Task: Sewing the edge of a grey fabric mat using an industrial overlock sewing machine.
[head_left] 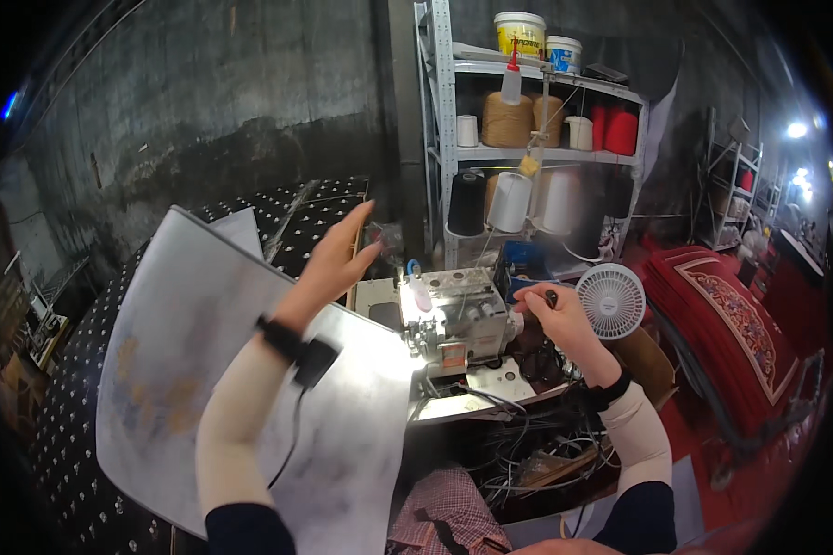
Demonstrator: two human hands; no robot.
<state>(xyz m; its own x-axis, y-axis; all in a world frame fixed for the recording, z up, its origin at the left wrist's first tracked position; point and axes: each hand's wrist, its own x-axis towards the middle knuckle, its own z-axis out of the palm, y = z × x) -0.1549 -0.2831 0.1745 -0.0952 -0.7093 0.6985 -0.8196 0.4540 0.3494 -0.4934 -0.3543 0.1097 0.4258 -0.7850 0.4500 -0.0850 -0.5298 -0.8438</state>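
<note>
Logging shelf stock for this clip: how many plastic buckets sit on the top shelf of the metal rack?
2. A larger white bucket with a yellow label stands at the left of the top shelf; a smaller white bucket with a blue label stands right beside it. Others may be hidden behind.
</note>
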